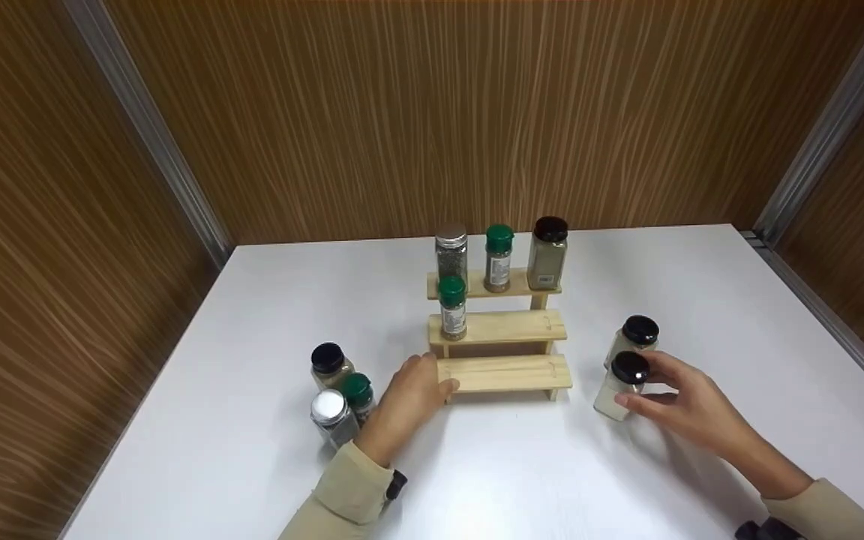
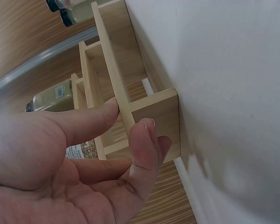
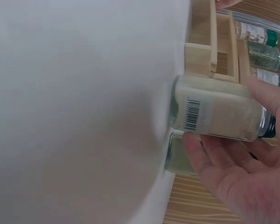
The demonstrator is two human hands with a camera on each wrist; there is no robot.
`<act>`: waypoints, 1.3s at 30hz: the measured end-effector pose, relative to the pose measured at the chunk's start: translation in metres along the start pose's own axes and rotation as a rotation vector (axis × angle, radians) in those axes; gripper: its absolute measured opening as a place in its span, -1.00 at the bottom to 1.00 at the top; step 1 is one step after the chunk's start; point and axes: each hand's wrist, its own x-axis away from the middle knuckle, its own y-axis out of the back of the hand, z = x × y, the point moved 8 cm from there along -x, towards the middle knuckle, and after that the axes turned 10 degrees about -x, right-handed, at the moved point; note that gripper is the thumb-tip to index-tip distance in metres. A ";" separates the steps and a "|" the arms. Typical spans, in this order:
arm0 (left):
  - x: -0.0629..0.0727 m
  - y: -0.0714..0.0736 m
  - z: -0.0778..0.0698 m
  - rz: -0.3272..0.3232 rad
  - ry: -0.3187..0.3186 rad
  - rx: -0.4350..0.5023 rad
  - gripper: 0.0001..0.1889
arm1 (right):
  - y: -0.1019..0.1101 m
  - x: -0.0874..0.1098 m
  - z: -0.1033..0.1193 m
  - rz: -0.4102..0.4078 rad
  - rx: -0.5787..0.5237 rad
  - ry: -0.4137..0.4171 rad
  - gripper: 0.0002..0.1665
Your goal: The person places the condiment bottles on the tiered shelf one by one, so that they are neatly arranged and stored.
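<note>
At the left end of a three-step wooden spice rack (image 1: 507,373), my left hand (image 1: 411,397) pinches the lowest step. In the left wrist view, its thumb (image 2: 91,123) lies on one side of the board and the fingertips on the other. Over on the right, my right hand (image 1: 691,409) holds a square glass spice jar (image 1: 610,397) with a black lid and pale powder, thumb and fingers around its sides. The right wrist view shows a barcode label (image 3: 196,113) on it. Just behind stands a second black-lidded jar (image 1: 619,346).
On the top step stand a silver-capped jar (image 1: 451,259), a green-capped jar (image 1: 499,262) and a black-lidded jar (image 1: 547,259). The middle step bears another green-capped jar (image 1: 453,315). Beside my left forearm are black-lidded (image 1: 331,367), green-capped (image 1: 358,391) and silver-capped (image 1: 333,420) jars.
</note>
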 end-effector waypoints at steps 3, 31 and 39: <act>0.001 0.001 -0.002 -0.012 -0.014 -0.011 -0.64 | 0.000 0.002 0.000 -0.003 0.011 0.012 -0.37; 0.004 0.003 -0.008 -0.026 -0.035 -0.026 -0.69 | -0.016 -0.076 0.086 0.084 -0.115 0.187 -0.45; 0.001 -0.002 -0.009 0.005 -0.001 -0.010 -0.65 | -0.046 -0.112 0.091 0.151 -0.099 0.137 -0.37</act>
